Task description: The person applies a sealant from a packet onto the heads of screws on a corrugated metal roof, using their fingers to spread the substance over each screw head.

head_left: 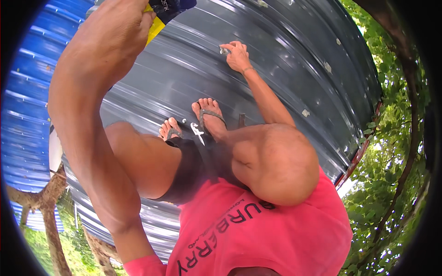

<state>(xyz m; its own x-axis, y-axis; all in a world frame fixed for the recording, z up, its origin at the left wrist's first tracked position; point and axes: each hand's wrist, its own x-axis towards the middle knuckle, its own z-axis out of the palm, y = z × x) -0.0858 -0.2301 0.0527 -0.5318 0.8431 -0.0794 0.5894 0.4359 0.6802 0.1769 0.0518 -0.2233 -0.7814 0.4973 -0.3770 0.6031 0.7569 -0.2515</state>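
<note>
Bare and well apart, the two hands work at the upper part of the view. Curled around a yellow and dark blue package with a smooth, shiny skin (pixel 164 19), the left hand (pixel 135 19) grips it at the upper edge, which cuts off part of both; the grip looks closed, though not all of the fingers show. Bent at the knuckles, the right hand (pixel 238 56) reaches down to the dark grey ribbed metal roof (pixel 170 73), its fingertips drawn together at a small pale, greyish lump (pixel 224 50). Whether they pinch the lump or merely press on it, I cannot tell.

The package sits to the left of the right hand and nearer the upper edge, while the lump lies at the right hand's left side, against the roof.

Below the hands, two feet in dark thong sandals (pixel 212 116) stand on the roof, with a white mark (pixel 197 132) just beside them. Several pale, irregular patches (pixel 328 67) dot the roof to the right of the right hand. Blue ribbed metal sheeting (pixel 32 92) runs along the left, and green leaves (pixel 386 193) fill the right.
</note>
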